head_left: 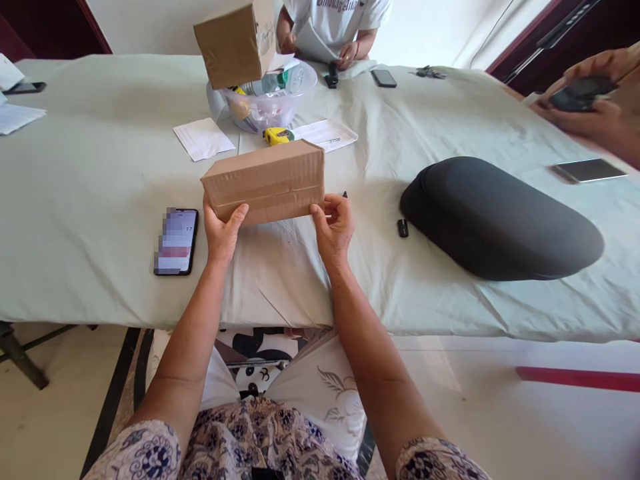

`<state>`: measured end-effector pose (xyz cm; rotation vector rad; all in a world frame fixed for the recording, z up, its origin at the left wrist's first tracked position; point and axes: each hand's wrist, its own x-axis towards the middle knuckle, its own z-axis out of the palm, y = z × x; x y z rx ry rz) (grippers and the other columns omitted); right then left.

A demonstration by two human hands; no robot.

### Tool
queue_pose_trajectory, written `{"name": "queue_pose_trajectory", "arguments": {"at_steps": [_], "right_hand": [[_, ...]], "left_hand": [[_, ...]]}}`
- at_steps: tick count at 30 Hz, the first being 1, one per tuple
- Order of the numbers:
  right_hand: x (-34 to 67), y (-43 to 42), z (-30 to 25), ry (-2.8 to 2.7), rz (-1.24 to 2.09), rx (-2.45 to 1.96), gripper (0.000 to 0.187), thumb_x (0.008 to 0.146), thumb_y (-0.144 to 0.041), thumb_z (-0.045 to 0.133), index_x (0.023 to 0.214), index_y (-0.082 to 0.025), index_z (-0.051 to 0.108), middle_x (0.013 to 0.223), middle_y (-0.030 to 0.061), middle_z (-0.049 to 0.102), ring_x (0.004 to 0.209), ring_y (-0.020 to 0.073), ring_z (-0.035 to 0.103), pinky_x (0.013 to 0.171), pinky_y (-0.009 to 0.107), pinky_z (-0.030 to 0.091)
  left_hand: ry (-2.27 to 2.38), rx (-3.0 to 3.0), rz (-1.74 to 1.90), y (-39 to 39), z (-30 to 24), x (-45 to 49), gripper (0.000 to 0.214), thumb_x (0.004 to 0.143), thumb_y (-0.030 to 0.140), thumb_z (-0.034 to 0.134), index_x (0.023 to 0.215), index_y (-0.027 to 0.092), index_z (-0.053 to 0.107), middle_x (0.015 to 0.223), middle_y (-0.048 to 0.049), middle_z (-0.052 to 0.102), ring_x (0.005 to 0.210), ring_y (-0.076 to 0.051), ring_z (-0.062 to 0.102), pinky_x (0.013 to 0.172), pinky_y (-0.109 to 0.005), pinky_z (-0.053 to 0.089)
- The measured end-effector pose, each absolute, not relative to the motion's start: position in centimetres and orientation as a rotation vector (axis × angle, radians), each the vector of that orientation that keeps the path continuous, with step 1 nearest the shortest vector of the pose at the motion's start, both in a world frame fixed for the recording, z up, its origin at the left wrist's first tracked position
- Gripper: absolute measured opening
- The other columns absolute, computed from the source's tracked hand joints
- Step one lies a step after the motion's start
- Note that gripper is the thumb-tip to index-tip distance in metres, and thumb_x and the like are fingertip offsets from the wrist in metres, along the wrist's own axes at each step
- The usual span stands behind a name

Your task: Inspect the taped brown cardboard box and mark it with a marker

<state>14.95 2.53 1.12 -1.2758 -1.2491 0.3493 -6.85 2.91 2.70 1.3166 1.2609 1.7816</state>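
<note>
Left hand [219, 233] and right hand [335, 230] grip the long carton [265, 183] by its lower corners, nearside of the basin [291, 110]. Left of the basin, tablecloth [110, 140] spreads wide to its far edge; right and nearer, a dark cushion [500, 220] bulks large!

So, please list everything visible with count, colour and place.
Oblong cardboard box: 1, brown, between both hands
Squarish cardboard box: 1, brown, atop basin
Round plastic basin: 1, translucent, far side
Compact tape measure: 1, yellow, before basin
Flat papers: several, white, far side, far left
Rectangular phones: 4, dark, spread over table
Long seat-shaped pad: 1, black, right
Small indistinct objects: 3, black, scattered
Metallic bunch: 1, dark, far right
Cloth-covered table: 1, pale green, centre
Co-workers: 2, one white-shirted, far side and right
Left hand: 1, bare, box's left end
Right hand: 1, bare, box's right end
</note>
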Motion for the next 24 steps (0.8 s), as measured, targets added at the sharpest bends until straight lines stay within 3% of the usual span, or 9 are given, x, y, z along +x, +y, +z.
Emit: {"name": "queue_pose_trajectory", "arguments": {"at_steps": [5,8,13,17,20,24], "right_hand": [[14.4,2.0,0.9,-1.361,0.24,-1.645,0.08,0.066,-0.086,0.067,0.112,-0.022,0.049,0.105,0.007,0.054,0.098,0.0253,0.057,0.082,0.043,0.051],[14.2,2.1,0.5,-1.348,0.262,-1.778,0.083,0.062,-0.093,0.061,0.105,-0.023,0.046,0.101,0.006,0.055,0.096,0.0268,0.057,0.08,0.044,0.05],[14.0,2.3,0.0,-1.293,0.224,-1.776,0.082,0.054,-0.095,0.064,0.09,-0.026,0.04,0.089,0.0005,0.053,0.083,0.0212,0.055,0.072,0.037,0.049],[14.3,2.2,0.2,-1.298,0.285,-1.688,0.069,0.066,-0.088,0.065,0.081,-0.026,0.038,0.077,-0.0025,0.048,0.074,0.0177,0.052,0.069,0.034,0.048],[14.4,2.1,0.6,-1.324,0.342,-1.582,0.059,0.079,-0.081,0.057,0.075,-0.026,0.037,0.072,-0.0028,0.049,0.069,0.0161,0.049,0.067,0.033,0.046],[14.5,2.0,1.3,-1.344,0.336,-1.442,0.053,0.088,-0.076,0.049,0.074,-0.025,0.041,0.072,-0.0023,0.052,0.068,0.0148,0.05,0.067,0.032,0.043]], "left_hand": [[1.503,1.489,1.667,2.4,2.4,-6.0,0.108,0.062,0.057,0.09,0.148,0.023,0.035,0.153,-0.0171,0.05,0.145,-0.032,0.048,0.124,-0.047,0.036],[1.563,1.567,1.663,2.0,2.4,-5.5,0.101,0.064,0.05,0.091,0.144,0.023,0.036,0.153,-0.0179,0.051,0.145,-0.033,0.048,0.124,-0.048,0.036],[1.636,1.571,1.681,1.5,2.7,-5.1,0.105,0.059,0.047,0.094,0.142,0.022,0.035,0.149,-0.0197,0.053,0.14,-0.034,0.053,0.119,-0.047,0.042],[1.603,1.471,1.718,1.5,2.9,-5.1,0.099,0.061,0.048,0.093,0.14,0.024,0.038,0.148,-0.0179,0.054,0.142,-0.035,0.052,0.12,-0.048,0.04],[1.55,1.395,1.763,1.7,2.9,-5.4,0.098,0.062,0.048,0.092,0.141,0.025,0.039,0.149,-0.0162,0.054,0.142,-0.033,0.051,0.123,-0.048,0.037],[1.498,1.319,1.79,2.1,2.8,-6.0,0.098,0.062,0.052,0.092,0.141,0.025,0.039,0.149,-0.0155,0.054,0.142,-0.032,0.05,0.124,-0.046,0.035]]}}
